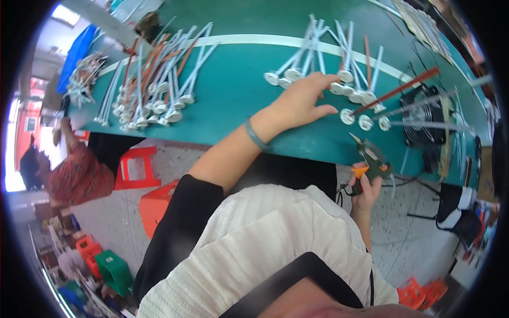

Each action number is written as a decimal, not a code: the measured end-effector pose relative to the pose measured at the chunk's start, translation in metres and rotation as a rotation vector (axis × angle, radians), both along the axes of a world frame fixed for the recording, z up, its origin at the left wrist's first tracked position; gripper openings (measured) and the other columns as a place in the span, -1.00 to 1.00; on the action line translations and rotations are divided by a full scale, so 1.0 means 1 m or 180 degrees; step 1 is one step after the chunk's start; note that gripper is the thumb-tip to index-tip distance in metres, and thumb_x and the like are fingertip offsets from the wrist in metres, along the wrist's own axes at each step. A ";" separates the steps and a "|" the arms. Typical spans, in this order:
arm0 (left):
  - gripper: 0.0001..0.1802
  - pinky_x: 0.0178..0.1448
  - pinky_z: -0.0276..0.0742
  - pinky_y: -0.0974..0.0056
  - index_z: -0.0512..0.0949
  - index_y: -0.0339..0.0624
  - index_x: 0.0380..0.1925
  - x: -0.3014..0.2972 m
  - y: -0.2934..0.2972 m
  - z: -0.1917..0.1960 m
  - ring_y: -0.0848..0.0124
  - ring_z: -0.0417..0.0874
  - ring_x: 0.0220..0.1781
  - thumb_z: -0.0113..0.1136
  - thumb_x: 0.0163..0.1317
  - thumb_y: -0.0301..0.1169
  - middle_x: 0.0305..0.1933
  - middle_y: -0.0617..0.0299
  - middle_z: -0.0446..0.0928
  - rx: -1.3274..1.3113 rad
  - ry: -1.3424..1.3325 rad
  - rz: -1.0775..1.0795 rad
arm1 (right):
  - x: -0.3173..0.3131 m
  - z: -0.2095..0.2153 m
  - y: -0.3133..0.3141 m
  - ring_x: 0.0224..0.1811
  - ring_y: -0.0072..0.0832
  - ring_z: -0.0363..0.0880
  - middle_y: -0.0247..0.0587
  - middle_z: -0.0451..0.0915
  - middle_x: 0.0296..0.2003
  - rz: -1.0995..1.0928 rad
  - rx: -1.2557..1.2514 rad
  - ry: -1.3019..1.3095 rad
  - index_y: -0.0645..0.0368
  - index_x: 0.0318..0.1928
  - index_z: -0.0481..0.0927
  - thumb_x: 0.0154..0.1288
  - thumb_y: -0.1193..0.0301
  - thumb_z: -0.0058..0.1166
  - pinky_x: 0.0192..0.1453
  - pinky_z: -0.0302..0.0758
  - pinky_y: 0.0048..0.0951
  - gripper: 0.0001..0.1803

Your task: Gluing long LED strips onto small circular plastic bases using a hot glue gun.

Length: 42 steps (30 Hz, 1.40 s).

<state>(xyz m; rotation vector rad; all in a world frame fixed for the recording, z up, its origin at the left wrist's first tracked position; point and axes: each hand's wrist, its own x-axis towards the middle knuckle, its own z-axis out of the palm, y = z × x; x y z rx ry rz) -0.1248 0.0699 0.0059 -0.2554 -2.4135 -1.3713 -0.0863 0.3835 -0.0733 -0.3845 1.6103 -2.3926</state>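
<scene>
My left hand (299, 100), with a blue-grey band on its wrist, reaches over the green table (233, 114). Its thumb and fingers are apart, and I see nothing held between them. The fingertips lie beside a bunch of pale sticks with white round discs on their ends (356, 95); whether they touch cannot be made out. My right hand (367, 192) grips a dark green glue gun (374, 161) with an orange trigger, its nozzle pointing up and left. Just beyond the nozzle, a brown stick (395, 91) and two pale sticks (424, 123) lie with their discs toward my hands.
On the left of the table lies a large pile of pale and brown disc-ended sticks (159, 95). A black fan (424, 114) stands at the right, near cables. Another person (79, 175) sits at the far left, with a red stool (137, 168) close by.
</scene>
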 end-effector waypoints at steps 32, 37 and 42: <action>-0.83 -0.17 0.60 0.30 0.73 -0.27 -0.15 0.060 -0.058 0.018 0.33 0.67 -0.25 0.28 0.27 -0.56 -0.23 0.10 0.67 0.0000 -0.0048 -0.0024 | 0.000 0.025 -0.072 -0.33 -0.54 0.55 0.06 0.62 0.04 0.0798 0.0655 -0.0008 0.33 0.26 0.32 0.38 0.56 0.04 -0.26 0.52 -0.54 -0.53; -0.86 -0.16 0.61 0.27 0.74 -0.26 -0.20 0.040 -0.061 0.018 0.25 0.70 -0.25 0.33 0.24 -0.52 -0.27 0.10 0.67 -0.0671 -0.0375 0.0229 | -0.003 0.029 -0.095 -0.30 -0.64 0.52 -0.12 0.65 0.02 0.0851 0.1392 0.0569 0.30 0.25 0.35 0.39 0.58 0.09 -0.23 0.50 -0.58 -0.54; -0.87 -0.22 0.56 0.22 0.74 -0.23 -0.23 0.040 -0.062 0.014 0.19 0.67 -0.32 0.33 0.23 -0.48 -0.36 0.08 0.62 -0.0655 -0.0164 0.0189 | -0.011 0.027 -0.113 -0.34 -0.64 0.52 -0.14 0.66 -0.04 0.0753 0.1503 0.1030 0.30 0.22 0.37 0.40 0.56 0.10 -0.28 0.51 -0.56 -0.58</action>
